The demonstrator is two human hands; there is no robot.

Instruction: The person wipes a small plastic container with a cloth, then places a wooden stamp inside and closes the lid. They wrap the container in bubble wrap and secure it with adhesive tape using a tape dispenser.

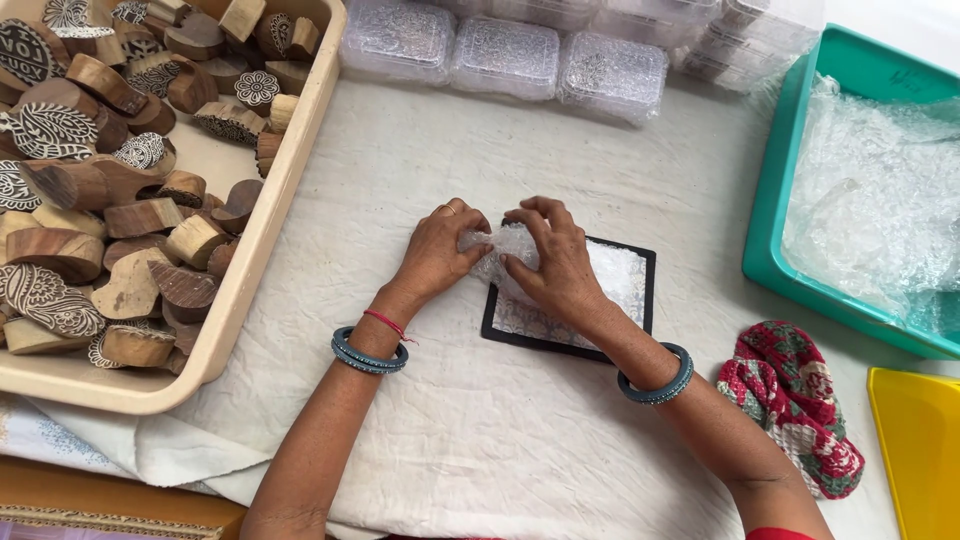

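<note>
My left hand and my right hand meet over the middle of the white cloth, both pinching a small bundle of clear bubble wrap. What the wrap covers is hidden. Under the hands lies a flat black square pad with a white patterned sheet on it. Each wrist carries a blue-grey bangle, and the left also has a red thread.
A beige tray at left holds several carved wooden printing blocks. Wrapped clear packets line the far edge. A teal bin of bubble wrap stands at right, with a red patterned cloth and a yellow tray nearer me.
</note>
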